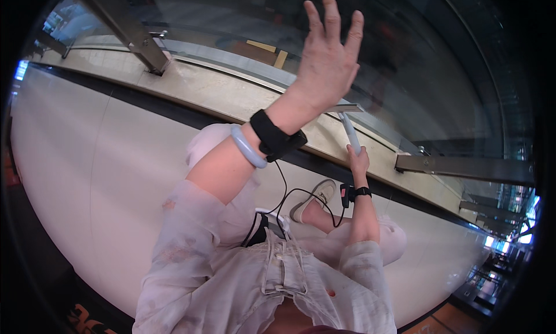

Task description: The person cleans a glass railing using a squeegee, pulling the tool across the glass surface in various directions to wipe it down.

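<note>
My left hand is raised in front of a large glass panel, fingers spread and holding nothing. Whether it touches the glass, I cannot tell. Lower and to the right, my right hand grips the pale handle of a squeegee. The squeegee's flat head lies at the foot of the glass, just over the stone ledge. My left wrist and forearm cover part of the ledge and perhaps one end of the head.
Metal posts stand along the ledge, with another metal post to the right. A black cable loops between my wrist devices, above the pale tiled floor. My shoe is close to the ledge.
</note>
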`<act>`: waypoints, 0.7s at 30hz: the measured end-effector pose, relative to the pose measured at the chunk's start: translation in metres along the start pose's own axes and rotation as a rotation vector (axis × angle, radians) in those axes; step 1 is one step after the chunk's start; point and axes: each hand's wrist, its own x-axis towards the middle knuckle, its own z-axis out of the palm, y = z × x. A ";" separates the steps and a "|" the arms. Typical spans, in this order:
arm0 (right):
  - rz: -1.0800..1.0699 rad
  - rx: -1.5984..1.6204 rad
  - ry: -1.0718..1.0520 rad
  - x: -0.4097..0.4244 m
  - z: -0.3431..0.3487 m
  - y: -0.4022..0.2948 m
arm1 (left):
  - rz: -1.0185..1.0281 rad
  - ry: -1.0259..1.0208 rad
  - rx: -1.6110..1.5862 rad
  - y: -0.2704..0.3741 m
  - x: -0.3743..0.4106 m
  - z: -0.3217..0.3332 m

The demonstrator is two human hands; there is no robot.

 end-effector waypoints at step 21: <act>-0.214 0.172 -0.171 -0.038 0.073 -0.176 | -0.065 0.079 -0.196 -0.018 -0.011 -0.001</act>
